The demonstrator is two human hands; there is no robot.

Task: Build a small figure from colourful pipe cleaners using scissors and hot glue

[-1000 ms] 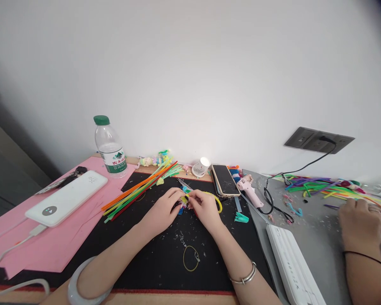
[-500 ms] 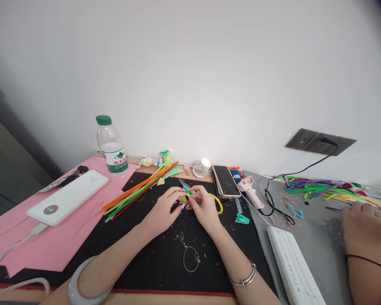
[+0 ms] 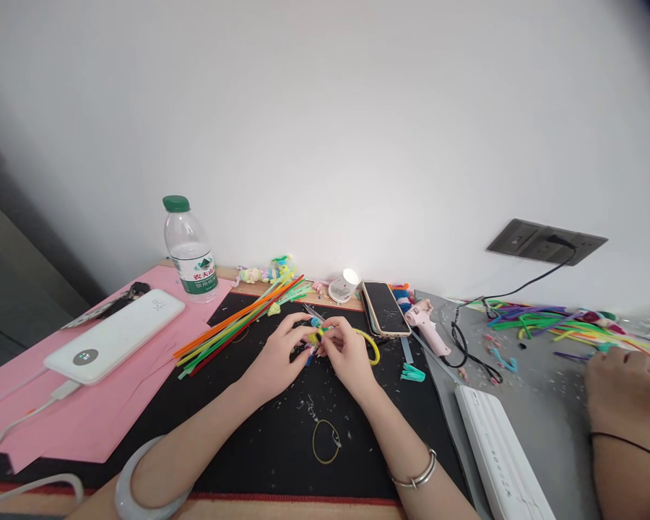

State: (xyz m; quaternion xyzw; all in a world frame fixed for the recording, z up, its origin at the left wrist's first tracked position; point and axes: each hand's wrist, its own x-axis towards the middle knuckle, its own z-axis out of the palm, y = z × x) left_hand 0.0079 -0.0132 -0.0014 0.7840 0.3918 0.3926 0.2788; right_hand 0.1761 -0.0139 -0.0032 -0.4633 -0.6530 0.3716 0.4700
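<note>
Both my hands meet over the black mat [image 3: 271, 448], fingertips pinched on a small, colourful fuzzy pipe-cleaner piece [image 3: 315, 336] with yellow and blue parts. My left hand [image 3: 282, 355] grips it from the left, and my right hand [image 3: 348, 354] from the right. Most of the piece is hidden by my fingers. Just beyond my fingertips lie scissors [image 3: 310, 312], mostly covered. A yellow loop [image 3: 375, 348], which may be their handle, shows beside my right hand.
Loose pipe cleaners [image 3: 238, 325] lie left of my hands. Behind stand a water bottle [image 3: 191, 253] and a paper cup [image 3: 344, 286]. A phone [image 3: 386, 309], a pink glue gun [image 3: 429, 328] and a white power bank [image 3: 119, 336] flank the work. Another person's hand [image 3: 625, 390] is at right.
My fingers have shifted slightly around the small piece, which stays at the same spot. The other person's hand at right has moved a little.
</note>
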